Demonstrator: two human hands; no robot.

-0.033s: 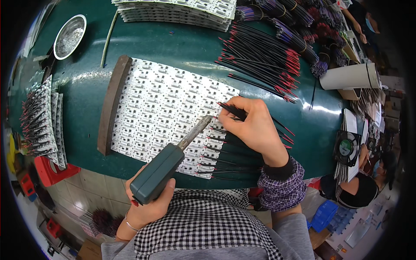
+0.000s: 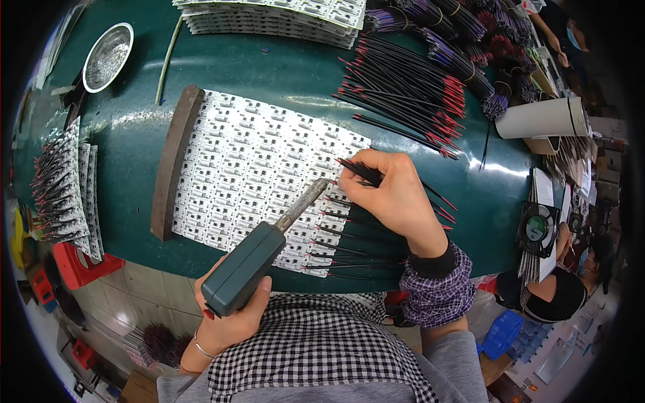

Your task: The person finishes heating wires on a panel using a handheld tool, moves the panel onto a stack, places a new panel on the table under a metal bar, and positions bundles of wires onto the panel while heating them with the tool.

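Note:
My left hand is closed around the dark green handle of a soldering iron. The iron's tip meets the right part of a white circuit board panel, right beside my right fingertips. Pinched in my right hand is a small bunch of black wires with red ends; part of it is hidden by the fingers. Below that hand, several black wires run from the panel's right edge out over the table. A brown bar lies along the panel's left edge.
Loose black wires with red ends lie at the far right, beside tied wire bundles. A stack of panels stands at the back. Left are a metal bowl and wired panels. A small fan sits right; people work beyond.

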